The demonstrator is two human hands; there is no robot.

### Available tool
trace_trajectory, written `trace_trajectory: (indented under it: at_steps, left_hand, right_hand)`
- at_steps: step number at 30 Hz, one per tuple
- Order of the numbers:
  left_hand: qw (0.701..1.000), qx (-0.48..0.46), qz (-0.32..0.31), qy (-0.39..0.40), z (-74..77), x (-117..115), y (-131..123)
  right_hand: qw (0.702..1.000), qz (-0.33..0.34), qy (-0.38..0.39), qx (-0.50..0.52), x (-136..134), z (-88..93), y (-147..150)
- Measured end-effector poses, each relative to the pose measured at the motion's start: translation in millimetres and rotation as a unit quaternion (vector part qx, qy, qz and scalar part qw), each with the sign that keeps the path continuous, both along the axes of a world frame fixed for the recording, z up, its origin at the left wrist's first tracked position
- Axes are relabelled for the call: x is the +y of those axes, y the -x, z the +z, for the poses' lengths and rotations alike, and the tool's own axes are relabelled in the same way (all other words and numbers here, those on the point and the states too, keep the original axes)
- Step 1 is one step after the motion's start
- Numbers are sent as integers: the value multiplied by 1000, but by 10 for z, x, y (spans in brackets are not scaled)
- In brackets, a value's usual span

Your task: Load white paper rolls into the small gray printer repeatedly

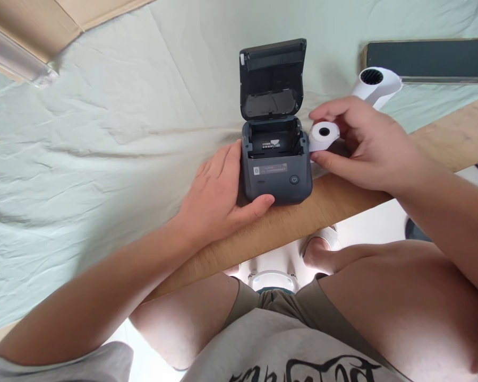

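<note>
A small dark label printer [278, 183] sits at the table's front edge. Its lid [271, 79] stands raised, and no roll shows in the bay. My left hand [219, 196] grips the printer's left side, fingers along the wall and thumb across the lower front. Just right of the printer, my right hand [366, 140] pinches a small white paper roll [324, 139] between thumb and fingers. The roll's round end with its dark core faces up. Behind that hand stands a larger white roll [376, 87], partly hidden by it.
A phone [428, 59] with a dark screen lies at the back right. Pale green cloth [143, 106] covers much of the table, leaving a wooden front edge [223, 249] bare. A cardboard box [40, 26] and a clear plastic piece [19, 50] are at the back left.
</note>
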State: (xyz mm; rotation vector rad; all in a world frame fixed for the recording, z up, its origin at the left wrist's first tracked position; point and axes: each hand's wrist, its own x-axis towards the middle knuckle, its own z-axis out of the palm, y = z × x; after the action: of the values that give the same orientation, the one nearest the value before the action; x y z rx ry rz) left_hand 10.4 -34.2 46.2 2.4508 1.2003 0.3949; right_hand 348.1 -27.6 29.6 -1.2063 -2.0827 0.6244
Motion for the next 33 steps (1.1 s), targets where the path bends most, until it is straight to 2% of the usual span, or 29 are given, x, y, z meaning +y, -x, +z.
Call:
trace_trajectory:
  at_steps: [3,8,13,17,21,24,29,33]
  left_hand:
    - [1000,-2,1,-4,-14,-5,-6]
    - [1000,-4,6,0,-15,-7,-15]
    - [1000,-4,3,1,-20,1,-11]
    - [1000,-10,8,1,-21,8,-10]
    - [1000,-11,5,6,0,15,-7]
    - [1000,-11,3,5,8,15,-4]
    - [1000,-12,0,6,-9,16,4]
    - [1000,-13,5,5,-15,16,8]
  right_hand:
    - [1000,17,11,22,27,-54,-27]
    - [995,44,-59,-66,112,-88,-75]
    - [992,39,-65,-97,125,-92,-69]
    - [997,23,-54,-48,84,-86,-43]
    - [996,-60,-40,53,44,0,39]
    - [990,-87,-68,88,31,119,155]
    - [987,-71,-125,68,41,312,382]
    - [992,-48,-113,37,73,386,515]
